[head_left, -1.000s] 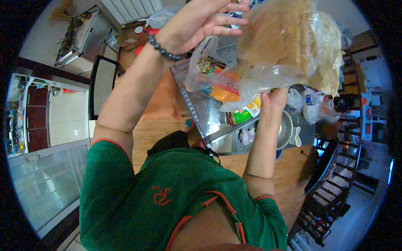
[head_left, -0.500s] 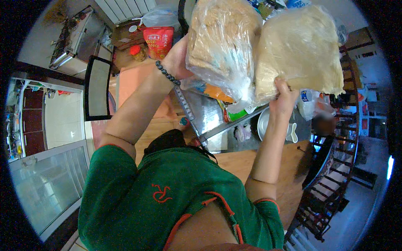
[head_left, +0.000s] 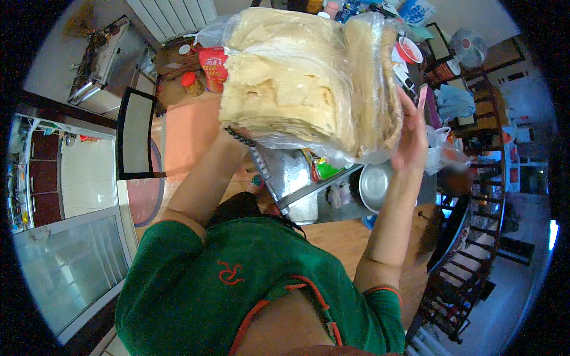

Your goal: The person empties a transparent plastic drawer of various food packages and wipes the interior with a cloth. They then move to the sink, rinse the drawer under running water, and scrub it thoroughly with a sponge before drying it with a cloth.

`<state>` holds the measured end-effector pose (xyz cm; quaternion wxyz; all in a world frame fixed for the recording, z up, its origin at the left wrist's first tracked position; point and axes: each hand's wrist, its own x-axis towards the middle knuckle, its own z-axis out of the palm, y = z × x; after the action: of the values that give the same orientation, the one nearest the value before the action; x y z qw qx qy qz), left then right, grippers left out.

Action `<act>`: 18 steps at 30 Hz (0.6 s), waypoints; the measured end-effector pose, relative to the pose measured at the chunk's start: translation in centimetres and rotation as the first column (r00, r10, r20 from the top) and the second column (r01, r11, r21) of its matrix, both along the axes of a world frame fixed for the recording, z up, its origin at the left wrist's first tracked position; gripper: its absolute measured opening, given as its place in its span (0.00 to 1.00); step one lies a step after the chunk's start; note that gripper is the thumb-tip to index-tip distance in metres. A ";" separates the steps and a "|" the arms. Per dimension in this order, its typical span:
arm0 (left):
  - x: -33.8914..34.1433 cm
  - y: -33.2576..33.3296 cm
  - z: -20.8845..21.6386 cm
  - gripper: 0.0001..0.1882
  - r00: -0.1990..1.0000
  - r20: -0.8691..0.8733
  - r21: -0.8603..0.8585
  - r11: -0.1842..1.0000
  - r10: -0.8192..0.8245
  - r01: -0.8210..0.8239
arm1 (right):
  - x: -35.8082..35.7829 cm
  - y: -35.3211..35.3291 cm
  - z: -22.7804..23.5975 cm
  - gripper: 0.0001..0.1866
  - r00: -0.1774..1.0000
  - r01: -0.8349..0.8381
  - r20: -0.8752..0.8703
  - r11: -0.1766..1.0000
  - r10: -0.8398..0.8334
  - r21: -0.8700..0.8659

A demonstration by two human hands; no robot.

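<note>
A large stack of thin, pale tan sheets (head_left: 282, 89) in clear plastic is held up above the table, its layered edges and torn spots facing me. Against its right side stands a second plastic-wrapped bundle (head_left: 369, 89) of similar tan sheets, turned on edge. My left hand (head_left: 233, 143) supports the big stack from below at its near left corner; a dark bead bracelet circles the wrist and the fingers are hidden beneath. My right hand (head_left: 411, 136), slightly blurred, presses along the right side of the second bundle, fingers pointing up, so both bundles sit between my hands.
Below is a metal-edged table (head_left: 288, 172) with a green packet (head_left: 326, 169) and a silver metal bowl (head_left: 375, 187). A red bag (head_left: 214, 68) and a red-lidded jar (head_left: 191, 84) stand at left. A red-and-white bowl (head_left: 409, 50) and a fan (head_left: 469, 47) are back right.
The two bundles, held apart before, are now together. The stack tilted and shifted left, showing its layers; the second bundle turned on edge. My right hand moved from a corner grip to its side.
</note>
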<state>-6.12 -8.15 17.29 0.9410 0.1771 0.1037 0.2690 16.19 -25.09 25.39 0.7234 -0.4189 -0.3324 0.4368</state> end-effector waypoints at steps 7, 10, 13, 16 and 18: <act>-0.8 -0.3 0.5 0.26 1.000 -0.006 0.029 0.999 -0.020 0.020 | 1.7 -0.6 -5.5 0.29 0.908 0.171 -0.352 0.968 -0.227 -0.182; -1.3 -0.3 0.8 0.26 0.999 -0.015 0.053 0.998 -0.029 0.030 | -0.3 -2.5 -7.4 0.29 0.858 0.182 -0.449 0.965 -0.250 -0.190; -1.5 0.3 1.1 0.26 0.998 -0.021 0.088 0.995 -0.051 0.053 | -1.8 -3.4 -9.2 0.29 0.821 0.201 -0.500 0.959 -0.275 -0.199; -1.6 0.7 2.1 0.26 0.997 -0.027 0.131 0.989 -0.069 0.072 | -2.4 -2.8 -10.0 0.29 0.802 0.216 -0.525 0.957 -0.287 -0.192; -0.8 1.0 2.7 0.26 0.996 -0.022 0.153 0.984 -0.086 0.089 | -2.8 -2.5 -10.4 0.29 0.792 0.222 -0.537 0.956 -0.290 -0.190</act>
<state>-6.97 -7.12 19.98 0.9347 0.2555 0.0821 0.2331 13.40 -27.56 14.98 0.8154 -0.3553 -0.0203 0.4566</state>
